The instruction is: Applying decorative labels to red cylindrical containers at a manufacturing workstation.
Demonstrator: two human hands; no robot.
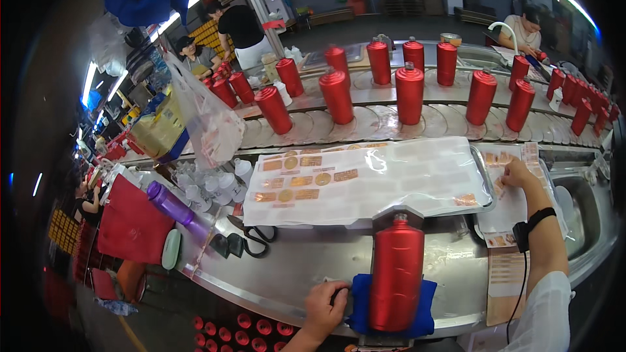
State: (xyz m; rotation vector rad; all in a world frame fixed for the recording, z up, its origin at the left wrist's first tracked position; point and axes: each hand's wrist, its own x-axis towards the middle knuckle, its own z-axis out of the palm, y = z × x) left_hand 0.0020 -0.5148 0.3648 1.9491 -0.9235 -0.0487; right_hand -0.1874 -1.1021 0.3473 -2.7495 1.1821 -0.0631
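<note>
A red metallic bottle lies tilted on a folded blue cloth at the front of the steel bench, its neck pointing away from me. Just left of the cloth, my left hand is closed, its fingers curled round a small dark part that I cannot make out. My right hand reaches far to the right, fingertips pinched together on a sheet of gold labels; whatever they pinch is hidden. Between the hands, a white sheet on a metal tray carries rows of gold labels at its left and one at its lower right.
Several red bottles stand along a slatted conveyor beyond the tray. Black scissors, a purple bottle and clear cups are at left. A sink borders the right side. Co-workers sit and stand farther back.
</note>
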